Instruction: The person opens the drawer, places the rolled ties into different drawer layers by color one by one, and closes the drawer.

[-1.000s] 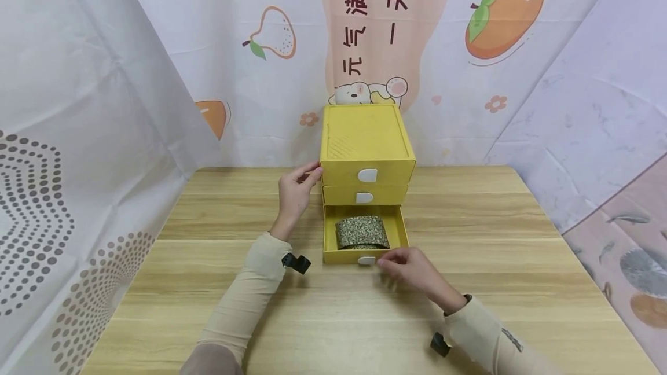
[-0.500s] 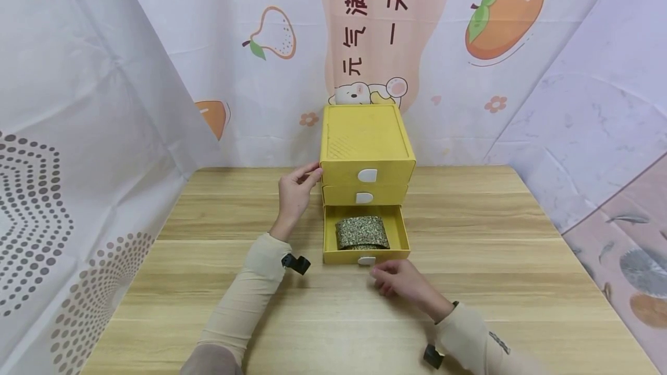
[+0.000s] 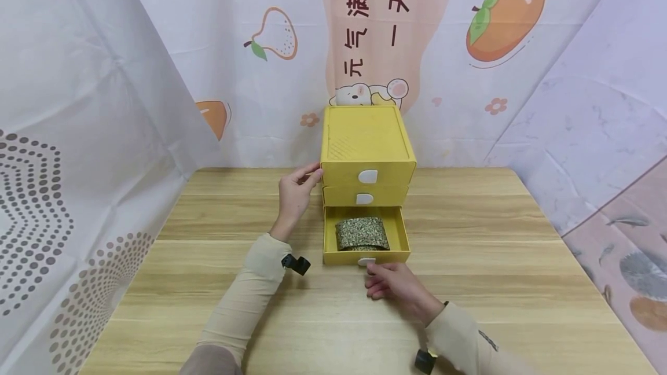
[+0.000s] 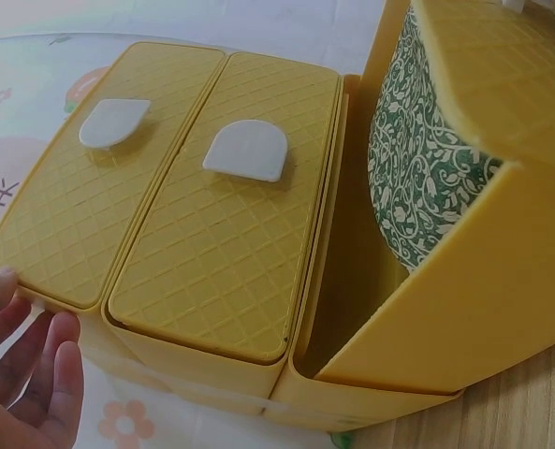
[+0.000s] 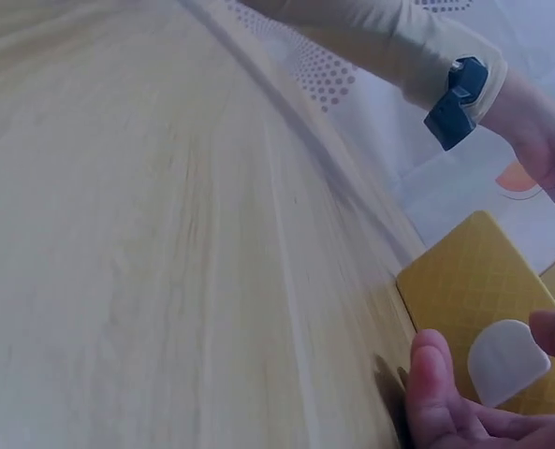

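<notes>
A yellow drawer cabinet [image 3: 367,132] stands on the table. Its lowest drawer [image 3: 403,236] is pulled out, while the two above are closed. Inside the open drawer lies an object with a green and white leafy pattern [image 3: 362,232], whose curved side also shows in the left wrist view [image 4: 422,154]. My left hand [image 3: 294,192] touches the cabinet's upper left side with its fingertips. My right hand [image 3: 398,287] is at the low drawer's white handle [image 5: 506,363], with thumb and fingers on either side of the handle and a gap towards the fingers.
Two more white handles, the top one [image 3: 367,176] and the middle one [image 3: 365,198], stick out of the closed drawers. A printed cloth [image 3: 219,28] hangs behind the wooden table [image 3: 208,207]. Small black devices are strapped at both wrists.
My right hand has moved left and down from the drawer's right front corner to its handle. The left hand, the drawer and the patterned object have stayed in place.
</notes>
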`<state>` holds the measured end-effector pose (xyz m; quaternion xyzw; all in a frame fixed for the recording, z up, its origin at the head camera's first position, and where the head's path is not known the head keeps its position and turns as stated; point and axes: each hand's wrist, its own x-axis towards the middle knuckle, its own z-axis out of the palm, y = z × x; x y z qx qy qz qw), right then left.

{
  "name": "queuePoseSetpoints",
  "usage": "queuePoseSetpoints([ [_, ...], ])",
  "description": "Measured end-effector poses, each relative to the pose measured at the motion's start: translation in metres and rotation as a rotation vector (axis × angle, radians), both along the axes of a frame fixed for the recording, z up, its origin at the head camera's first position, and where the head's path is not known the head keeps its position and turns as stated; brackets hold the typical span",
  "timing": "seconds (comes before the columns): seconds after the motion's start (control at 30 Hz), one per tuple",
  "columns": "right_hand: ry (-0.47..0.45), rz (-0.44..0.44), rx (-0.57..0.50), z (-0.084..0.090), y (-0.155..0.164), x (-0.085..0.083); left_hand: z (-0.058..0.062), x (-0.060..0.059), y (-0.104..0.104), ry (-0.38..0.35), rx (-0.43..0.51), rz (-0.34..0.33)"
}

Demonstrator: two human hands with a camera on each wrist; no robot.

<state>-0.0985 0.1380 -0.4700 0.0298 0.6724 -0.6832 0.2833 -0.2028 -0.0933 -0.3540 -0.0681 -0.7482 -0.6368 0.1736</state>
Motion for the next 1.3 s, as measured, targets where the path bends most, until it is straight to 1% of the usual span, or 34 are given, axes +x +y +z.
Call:
queuePoseSetpoints([
  [0.1, -0.052, -0.029, -0.088, -0.002, -0.004, 0.000, 0.000, 0.000, 0.000, -0.003, -0.007, 0.002],
  [0.2, -0.083, -0.058, -0.142, -0.004, -0.007, 0.001, -0.001, 0.001, 0.000, -0.001, -0.011, 0.004],
  [0.47, -0.115, -0.107, -0.201, -0.005, -0.012, 0.000, 0.000, 0.002, 0.000, 0.006, -0.013, 0.005],
  [0.83, -0.125, -0.125, -0.231, -0.001, -0.015, -0.009, 0.000, 0.002, 0.000, 0.016, -0.017, 0.004],
  [1.07, -0.112, -0.132, -0.199, 0.000, -0.014, -0.022, 0.000, 0.002, 0.000, -0.003, -0.019, 0.008],
  [1.3, -0.129, -0.156, -0.197, 0.001, -0.014, -0.037, 0.002, 0.002, 0.001, -0.015, -0.034, 0.017],
])
